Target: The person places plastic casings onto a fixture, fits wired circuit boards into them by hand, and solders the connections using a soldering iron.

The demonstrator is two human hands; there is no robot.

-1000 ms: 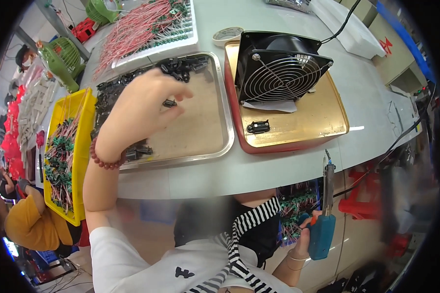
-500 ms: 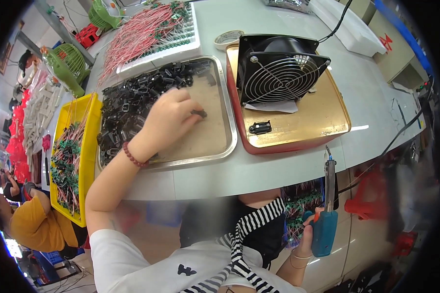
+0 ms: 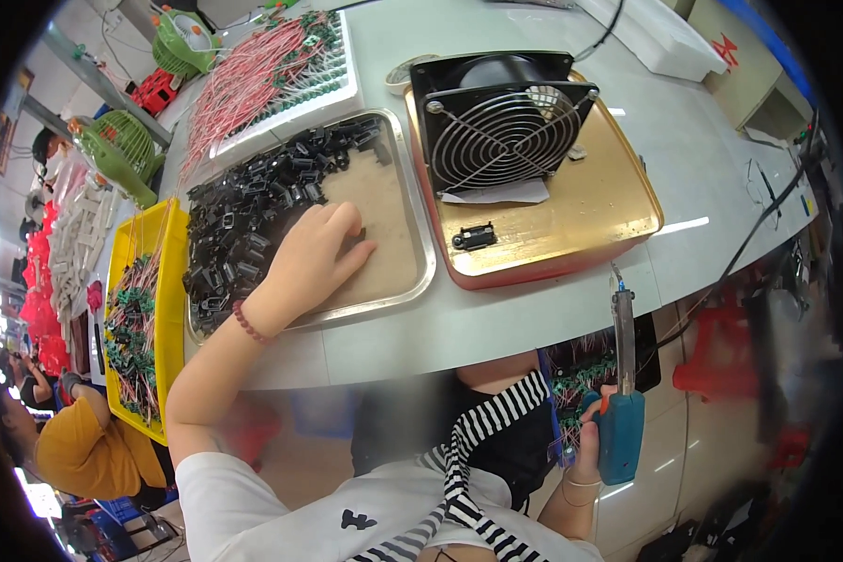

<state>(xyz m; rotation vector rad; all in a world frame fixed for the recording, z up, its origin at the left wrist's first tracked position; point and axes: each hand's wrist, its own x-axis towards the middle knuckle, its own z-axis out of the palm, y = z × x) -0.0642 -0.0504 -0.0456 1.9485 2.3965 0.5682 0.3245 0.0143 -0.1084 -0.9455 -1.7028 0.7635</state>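
My left hand [image 3: 315, 260] is over the metal tray [image 3: 429, 258], fingers bent downward. A dark bit of a small black plastic part shows between its thumb and forefinger; the rest is hidden. Many similar black plastic parts [image 3: 239, 211] are heaped on the tray's left and far side. My right hand [image 3: 585, 448] grips the blue handle of a soldering gun [image 3: 621, 433], its metal tip pointing up beyond the table's front edge. One black plastic part [image 3: 475, 236] lies on the gold lid of a red tin [image 3: 571, 225].
A black fan [image 3: 508, 140] with a wire guard stands on the tin. Behind the tray, a white foam tray [image 3: 295, 122] holds red-and-white wires. At left is a yellow bin [image 3: 173, 309] of wired green boards. A cable [image 3: 763, 234] crosses the right side. Another person [image 3: 94, 445] sits at left.
My left hand has moved slightly nearer over the tray, and the part it pinches is now mostly hidden. The view has shifted a little. My right hand keeps its grip on the soldering gun.
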